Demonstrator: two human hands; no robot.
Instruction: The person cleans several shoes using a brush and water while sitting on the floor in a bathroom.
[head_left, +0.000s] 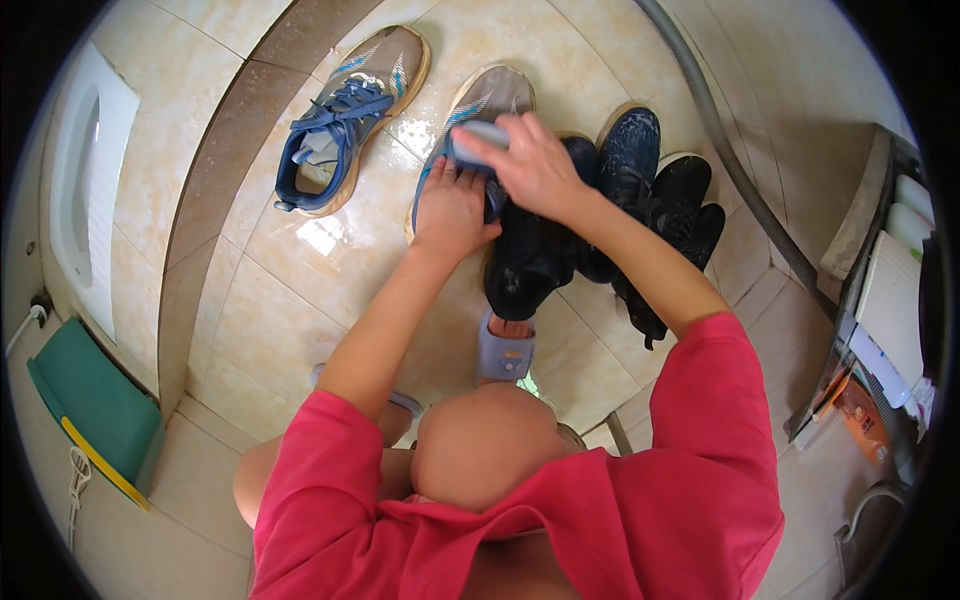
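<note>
My right hand (538, 169) grips a pale grey, blurred object (480, 141), apparently a scrubbing brush, over the lace area of a grey and blue sneaker (491, 94). The sneaker lies on the tiled floor with its toe pointing away from me. On its rear part rests my left hand (452, 210), pressing around the opening, so much of the upper is hidden. The matching sneaker (341, 124) stands to the left, blue laces tied, with a pale tongue showing inside. Close to the right of my hands sits a black shoe (525, 259).
Further right are a dark blue shoe (630, 146) and more black shoes (682, 191). A grey corrugated hose (724, 135) runs along the right wall. A raised brown tile step (225, 142), a white squat toilet (82, 195) and a green bin (97, 405) are on the left. The floor tiles (292, 289) look wet.
</note>
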